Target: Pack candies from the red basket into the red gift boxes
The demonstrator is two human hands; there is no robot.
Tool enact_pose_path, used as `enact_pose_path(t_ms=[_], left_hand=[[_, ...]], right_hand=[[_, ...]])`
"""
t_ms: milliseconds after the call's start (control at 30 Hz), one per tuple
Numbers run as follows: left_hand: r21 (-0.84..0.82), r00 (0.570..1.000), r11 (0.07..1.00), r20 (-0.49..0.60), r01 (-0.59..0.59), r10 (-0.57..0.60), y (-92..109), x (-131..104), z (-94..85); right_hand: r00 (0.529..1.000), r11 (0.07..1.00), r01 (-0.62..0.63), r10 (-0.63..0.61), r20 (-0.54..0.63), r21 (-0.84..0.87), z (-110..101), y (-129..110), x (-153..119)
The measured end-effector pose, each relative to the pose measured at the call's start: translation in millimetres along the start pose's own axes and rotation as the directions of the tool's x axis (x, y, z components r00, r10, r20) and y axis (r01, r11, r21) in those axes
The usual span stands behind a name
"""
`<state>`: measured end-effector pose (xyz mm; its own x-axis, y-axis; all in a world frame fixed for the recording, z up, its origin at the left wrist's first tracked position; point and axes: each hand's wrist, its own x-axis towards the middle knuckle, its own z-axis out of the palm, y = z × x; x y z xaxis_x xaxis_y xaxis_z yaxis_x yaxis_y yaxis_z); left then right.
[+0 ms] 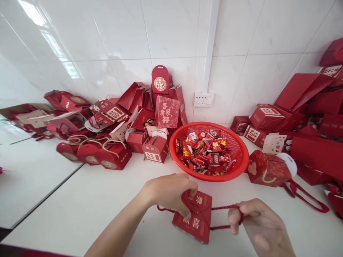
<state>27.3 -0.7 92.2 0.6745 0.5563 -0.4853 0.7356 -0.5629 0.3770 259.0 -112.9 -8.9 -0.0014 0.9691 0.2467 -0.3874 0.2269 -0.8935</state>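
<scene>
A small red gift box (pixel 199 223) with pale printed characters lies on the white table in front of me. My left hand (pixel 171 194) grips it from the left, thumb on its top face and fingers at the far side. Out of the box's right side runs a dark red cord handle (pixel 223 207), drawn out as a loop. My right hand (pixel 257 221) has its fingers closed round the end of that loop. Another bit of cord shows at the box's left, partly under my left hand. Just beyond stands a red plastic basket (pixel 242 167) of wrapped candies (pixel 203 151).
Red boxes with string handles (pixel 107 157) stand in a row at the left, a heap of boxes behind them. More red boxes (pixel 311 150) are piled on the right. A wall socket (pixel 203 100) sits behind the basket. A dark seam (pixel 48 194) crosses the table.
</scene>
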Motion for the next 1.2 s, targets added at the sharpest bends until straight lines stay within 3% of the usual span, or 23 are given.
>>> enact_pose_path(t_ms=[67,133,233,333,433,500,600,700,867,967,1200], left_hand=[[0.019,0.999,1.0,-0.032,0.02,-0.019,2.9,-3.3,2.8],[0.056,0.996,0.997,-0.077,0.055,-0.05,6.6,-8.2,6.0],[0.117,0.984,0.986,-0.147,0.121,-0.103,11.3,-17.9,6.9],[0.098,0.976,0.987,-0.187,0.13,-0.11,10.9,-28.2,0.2],[-0.053,0.961,0.996,-0.265,0.068,-0.08,5.4,-36.2,-8.5],[-0.223,0.943,0.974,-0.331,-0.036,-0.041,1.7,-39.5,-11.6],[-0.475,0.903,0.844,-0.43,-0.25,0.026,-0.8,-41.3,-11.0],[-0.592,0.869,0.706,-0.49,-0.388,0.067,0.7,-42.3,-8.0],[-0.634,0.844,0.635,-0.533,-0.442,0.056,6.0,-48.0,-4.2],[-0.618,0.808,0.625,-0.589,-0.478,0.036,12.1,-50.6,0.7],[-0.506,0.682,0.724,-0.728,-0.469,-0.068,41.1,-45.9,13.3]], right_hand=[[0.999,0.996,0.007,-0.003,0.035,-0.09,3.1,-11.1,2.6],[0.989,0.984,-0.005,0.032,0.144,-0.179,6.0,-20.3,8.1],[0.93,0.943,0.027,0.099,0.355,-0.333,6.5,-33.4,21.2],[0.885,0.887,0.146,0.08,0.458,-0.437,5.8,-46.8,33.8],[0.868,0.828,0.235,0.057,0.494,-0.509,8.8,-58.1,40.1],[0.861,0.798,0.272,0.049,0.507,-0.539,13.0,-63.2,41.5],[0.86,0.77,0.309,0.024,0.51,-0.558,21.0,-67.6,43.2],[0.868,0.774,0.313,0.003,0.497,-0.55,28.3,-69.9,46.9],[0.87,0.756,0.331,-0.013,0.493,-0.564,34.7,-72.0,53.8],[0.851,0.709,0.384,-0.023,0.525,-0.591,39.4,-76.4,56.8],[0.787,0.522,0.545,-0.047,0.615,-0.656,58.0,-87.6,62.7]])
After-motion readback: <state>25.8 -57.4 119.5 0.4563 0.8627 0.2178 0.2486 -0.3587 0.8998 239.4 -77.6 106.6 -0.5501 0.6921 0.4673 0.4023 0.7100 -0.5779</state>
